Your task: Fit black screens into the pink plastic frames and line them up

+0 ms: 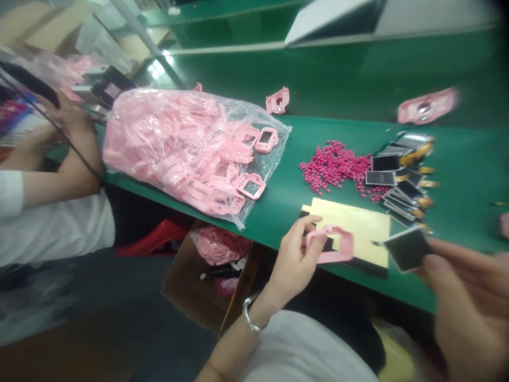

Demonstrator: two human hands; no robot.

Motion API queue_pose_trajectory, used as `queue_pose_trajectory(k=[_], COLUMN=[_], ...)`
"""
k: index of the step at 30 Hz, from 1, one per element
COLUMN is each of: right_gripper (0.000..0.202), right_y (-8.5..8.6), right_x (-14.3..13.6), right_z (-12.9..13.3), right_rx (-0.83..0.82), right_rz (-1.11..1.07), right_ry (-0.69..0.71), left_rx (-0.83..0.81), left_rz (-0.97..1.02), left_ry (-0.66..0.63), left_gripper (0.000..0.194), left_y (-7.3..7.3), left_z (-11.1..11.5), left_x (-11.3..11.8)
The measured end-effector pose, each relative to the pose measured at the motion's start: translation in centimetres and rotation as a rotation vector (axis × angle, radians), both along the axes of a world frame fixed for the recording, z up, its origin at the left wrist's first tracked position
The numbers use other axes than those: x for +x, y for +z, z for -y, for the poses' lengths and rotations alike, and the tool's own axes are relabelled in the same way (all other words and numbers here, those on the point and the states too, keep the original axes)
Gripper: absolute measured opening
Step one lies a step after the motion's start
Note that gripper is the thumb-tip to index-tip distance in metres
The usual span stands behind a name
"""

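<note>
Closed on a pink plastic camera housing (pixel 342 245), my left hand (pixel 295 257) holds it above a yellow pad (pixel 368 231) with a dark base at the table's front edge. Through the housing's rectangular opening part of the pad shows. My right hand (pixel 467 297) pinches a small LCD screen (pixel 407 249) between thumb and fingers, to the right of the pad and apart from the housing. Behind my right hand several more screens (pixel 400 193) with orange ribbon ends lie in a heap. Left of them is a pile of small magenta buttons (pixel 338 162).
A clear plastic bag (pixel 167 138) full of pink housings lies across the green table (pixel 278 212). Pink shells with round lenses (pixel 427 107) rest along the back. Beneath the table stands a cardboard box (pixel 191 284) beside a red stool (pixel 153 239). A co-worker's arms (pixel 67 159) are at left.
</note>
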State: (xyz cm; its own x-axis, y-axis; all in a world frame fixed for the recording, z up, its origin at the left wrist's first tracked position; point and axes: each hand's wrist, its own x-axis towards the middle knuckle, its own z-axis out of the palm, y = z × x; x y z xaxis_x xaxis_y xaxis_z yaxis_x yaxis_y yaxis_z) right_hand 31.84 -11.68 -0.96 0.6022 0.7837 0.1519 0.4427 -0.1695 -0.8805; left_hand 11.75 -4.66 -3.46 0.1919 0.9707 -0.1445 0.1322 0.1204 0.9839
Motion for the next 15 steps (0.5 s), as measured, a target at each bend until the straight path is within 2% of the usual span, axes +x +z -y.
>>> queue_pose_trajectory(k=[2,4,7,11,15], right_gripper=[0.02,0.009,0.018,0.023,0.026], right_y=[1.2,1.6,1.0,0.0,-0.1], right_x=[-1.3,-1.7,-1.5,-1.4,-1.5], right_z=[-0.5,-1.1,-1.8,-2.0,-1.8], right_rx=[0.004,0.068,0.167,0.19,0.204], right_rz=[0.07,0.198,0.315,0.372,0.452], right_ry=[0.154,0.423,0.706,0.775,0.783], left_rx=[-0.06,-0.174,-0.295,-0.301,-0.299], left_rz=[0.026,0.124,0.197,0.169,0.145], left_ry=[-0.103,-0.181,-0.234,-0.281,-0.271], left_gripper=[0.028,0.031,0.034,0.041,0.044], left_y=[0.3,0.6,1.1,1.3,1.5], left_z=[-0.3,-0.5,-0.6,-0.6,-0.4], left_x=[-0.4,-0.5,-0.4,-0.5,-0.3])
